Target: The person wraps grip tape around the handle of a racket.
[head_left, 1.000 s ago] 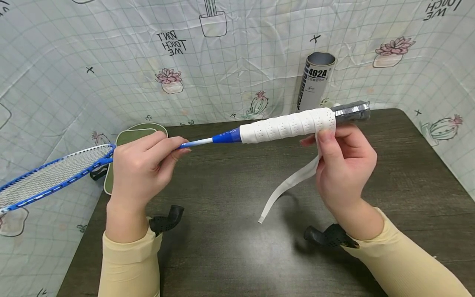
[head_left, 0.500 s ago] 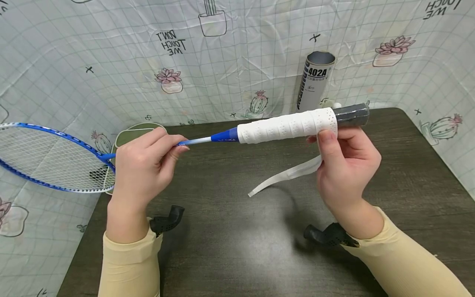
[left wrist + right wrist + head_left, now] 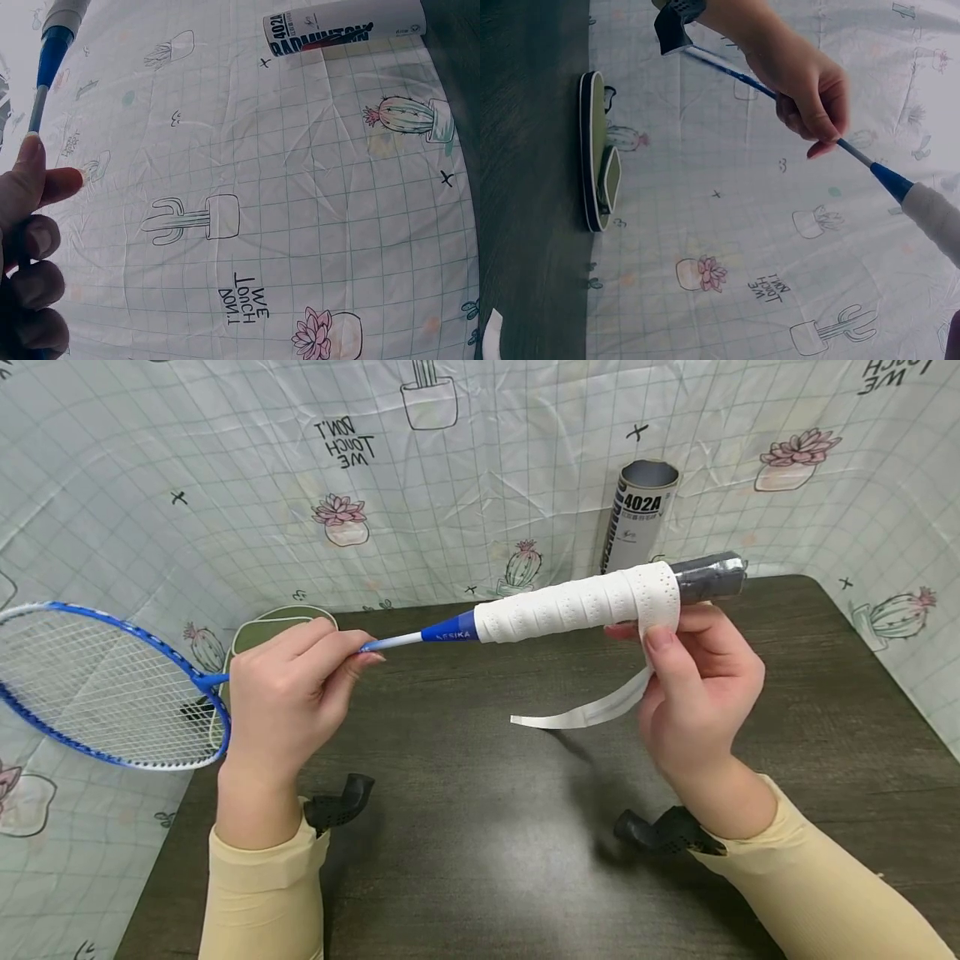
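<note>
A blue badminton racket is held level above the dark table. My left hand pinches its thin shaft close to the strung head. My right hand curls under the handle, which is wound in white perforated tape, and the thumb presses the last turn near the bare grey butt. The loose tape tail hangs below toward the left. In the left wrist view, fingers hold the shaft. The right wrist view shows the left hand and the wrapped handle.
A shuttlecock tube marked 402A stands at the table's back edge, also in the left wrist view as the tube. A green case lies at the back left, the case in the right wrist view. A patterned cloth walls three sides.
The racket has turned about its shaft, its head going from edge-on to flat. The tape tail has swung up and leftward, and the white wrap reaches slightly nearer the butt.
</note>
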Motion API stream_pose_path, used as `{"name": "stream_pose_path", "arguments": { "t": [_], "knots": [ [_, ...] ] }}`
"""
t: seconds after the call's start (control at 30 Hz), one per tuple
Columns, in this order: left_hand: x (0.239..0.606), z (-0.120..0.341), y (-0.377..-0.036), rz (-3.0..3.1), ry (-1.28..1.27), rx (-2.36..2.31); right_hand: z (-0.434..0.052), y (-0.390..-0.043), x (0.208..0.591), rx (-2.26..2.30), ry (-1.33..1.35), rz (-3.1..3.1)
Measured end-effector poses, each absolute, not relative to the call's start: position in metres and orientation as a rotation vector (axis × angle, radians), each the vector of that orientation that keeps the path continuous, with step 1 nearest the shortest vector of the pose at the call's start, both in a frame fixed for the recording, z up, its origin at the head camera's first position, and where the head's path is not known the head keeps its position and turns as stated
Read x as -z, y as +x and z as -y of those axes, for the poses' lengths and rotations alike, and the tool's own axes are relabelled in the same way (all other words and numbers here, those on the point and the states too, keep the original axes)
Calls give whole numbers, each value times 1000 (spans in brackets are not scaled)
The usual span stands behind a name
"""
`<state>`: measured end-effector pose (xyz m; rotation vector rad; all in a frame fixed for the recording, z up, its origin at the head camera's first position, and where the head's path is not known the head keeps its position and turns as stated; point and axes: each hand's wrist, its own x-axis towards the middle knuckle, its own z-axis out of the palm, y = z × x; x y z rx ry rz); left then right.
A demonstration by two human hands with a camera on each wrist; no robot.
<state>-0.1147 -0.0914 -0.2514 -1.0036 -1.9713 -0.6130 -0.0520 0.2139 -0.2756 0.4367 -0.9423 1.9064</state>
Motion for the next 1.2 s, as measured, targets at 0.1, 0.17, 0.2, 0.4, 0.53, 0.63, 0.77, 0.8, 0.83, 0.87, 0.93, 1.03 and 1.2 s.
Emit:
{"name": "stream_pose_path", "arguments": {
  "t": [0.1, 0.17, 0.2, 0.4, 0.53, 0.63, 0.77, 0.8, 0.83, 0.87, 0.93, 1.03, 1.2],
  "knots": [
    [252, 90, -115, 2003, -1014, 629, -215, -52, 275, -1904, 457, 949],
    [252, 90, -115, 2029, -1014, 636, -215, -52, 275, -1896, 452, 956],
    [253, 90, -115, 2039, -1013, 639, -215, -52, 275, -1893, 447, 962],
    [255, 90, -114, 2012, -1025, 652, -216, -52, 275, -1900, 428, 965],
    [255, 91, -114, 1969, -1027, 636, -216, -52, 275, -1895, 419, 977],
    [254, 92, -114, 1985, -1023, 623, -216, -52, 275, -1894, 417, 987],
    [254, 92, -113, 2025, -1017, 628, -215, -52, 275, -1890, 422, 996],
    [254, 93, -113, 2029, -1016, 627, -215, -53, 275, -1889, 424, 998],
    [254, 92, -114, 2031, -1014, 626, -215, -53, 275, -1890, 428, 1000],
    [254, 92, -113, 2032, -1012, 624, -216, -53, 275, -1890, 430, 1004],
    [253, 92, -113, 2039, -1006, 617, -216, -53, 275, -1893, 431, 1010],
    [253, 92, -114, 2038, -998, 611, -216, -53, 275, -1903, 438, 998],
    [254, 90, -114, 1923, -1004, 621, -216, -52, 273, -1910, 441, 972]
  ]
}}
